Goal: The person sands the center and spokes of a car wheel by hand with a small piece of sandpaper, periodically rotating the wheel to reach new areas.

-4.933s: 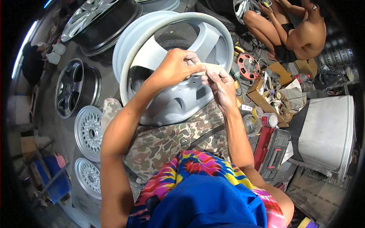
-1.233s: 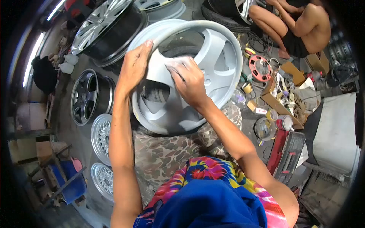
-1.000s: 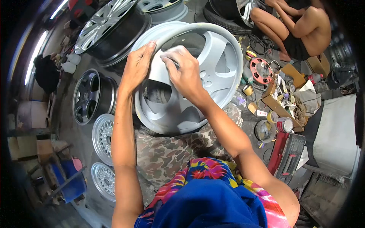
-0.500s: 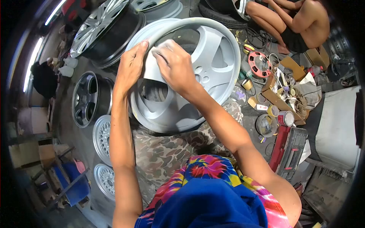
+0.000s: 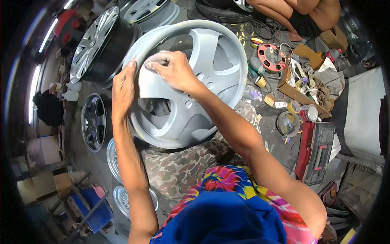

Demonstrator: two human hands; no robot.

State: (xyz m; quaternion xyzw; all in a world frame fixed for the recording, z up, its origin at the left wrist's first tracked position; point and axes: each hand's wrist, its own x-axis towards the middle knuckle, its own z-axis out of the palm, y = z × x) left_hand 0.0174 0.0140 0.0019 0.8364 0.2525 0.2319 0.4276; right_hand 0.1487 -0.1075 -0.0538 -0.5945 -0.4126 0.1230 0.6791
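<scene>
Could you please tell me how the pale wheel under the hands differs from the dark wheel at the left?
The pale wheel is matte grey, while the dark wheel has dark spokes.
The left hand grips the pale wheel; no hand touches the dark wheel.
Both have openings between spokes.

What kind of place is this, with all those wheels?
Probably a workshop for fixing wheels: there's a grey wheel under two hands, more rims standing around, a toolbox and a box of bits.
</scene>
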